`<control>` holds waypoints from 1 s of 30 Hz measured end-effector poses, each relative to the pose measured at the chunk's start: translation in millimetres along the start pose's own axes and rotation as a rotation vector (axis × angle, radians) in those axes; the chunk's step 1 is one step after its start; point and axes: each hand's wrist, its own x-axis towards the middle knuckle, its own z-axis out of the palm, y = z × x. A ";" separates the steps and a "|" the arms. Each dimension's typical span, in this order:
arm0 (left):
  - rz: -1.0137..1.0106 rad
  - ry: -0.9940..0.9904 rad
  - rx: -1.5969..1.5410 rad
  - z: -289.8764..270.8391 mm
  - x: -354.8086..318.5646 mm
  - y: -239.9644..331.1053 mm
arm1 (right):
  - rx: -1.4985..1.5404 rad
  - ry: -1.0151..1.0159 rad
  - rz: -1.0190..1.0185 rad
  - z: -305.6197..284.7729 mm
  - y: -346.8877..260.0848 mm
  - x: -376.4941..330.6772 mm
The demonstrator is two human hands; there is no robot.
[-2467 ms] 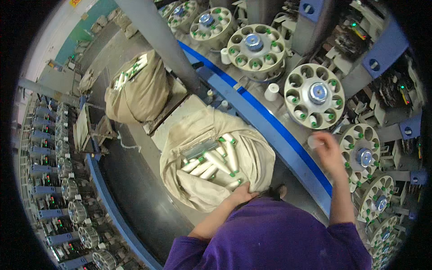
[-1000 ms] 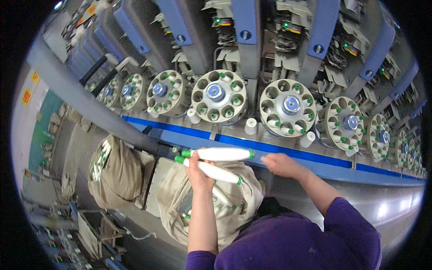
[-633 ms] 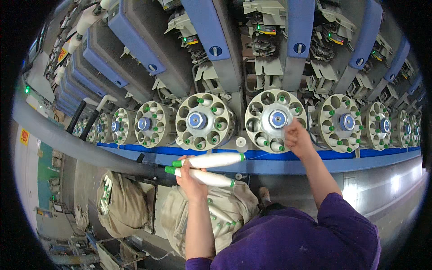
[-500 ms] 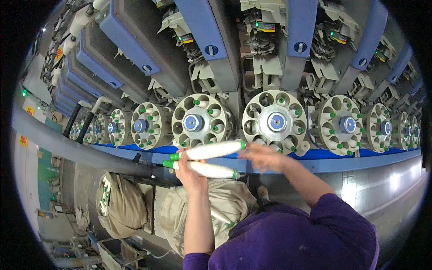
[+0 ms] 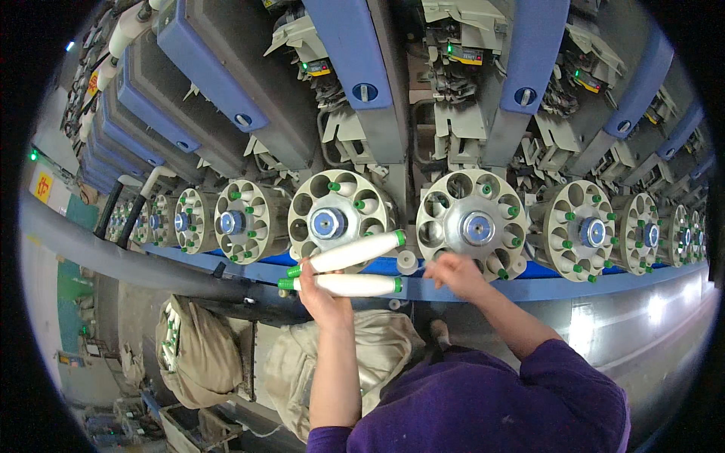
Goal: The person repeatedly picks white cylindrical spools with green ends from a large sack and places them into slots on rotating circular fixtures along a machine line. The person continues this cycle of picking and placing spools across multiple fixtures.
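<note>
Two white yarn bobbins with green ends lie side by side in my left hand (image 5: 325,303), its fingers closed round them near their left ends. The upper bobbin (image 5: 351,254) slants up to the right, in front of the lower edge of a round bobbin magazine (image 5: 330,167). Below it, the lower bobbin (image 5: 355,285) is almost level. My right hand (image 5: 455,276) is apart from the bobbins, just below another round magazine (image 5: 477,178). Its fingers are curled together; anything pinched in them is too small to make out.
More round magazines (image 5: 580,190) holding green-tipped bobbins line the machine on both sides. Blue rails (image 5: 362,88) rise behind them. Below my left arm are a cloth sack (image 5: 291,366) and, farther left, another sack (image 5: 204,355) of bobbins. A grey pipe (image 5: 170,263) runs along the left.
My right hand has drawn away from the upper bobbin's tip, to the right and slightly down. Both bobbins stay in my left hand, their right ends now tipped higher. The view has shifted slightly.
</note>
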 end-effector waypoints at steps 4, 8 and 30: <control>-0.057 -0.022 -0.003 -0.1 3.9 -6.1 | 0.836 0.362 -0.028 -41.7 7.2 4.0; -0.011 -0.087 0.043 19.6 1.0 -19.4 | 1.269 0.171 0.001 -56.5 -20.1 -13.3; -0.024 -1.006 0.704 69.4 -104.1 -115.1 | 0.248 0.434 -0.339 -88.4 -104.7 -56.9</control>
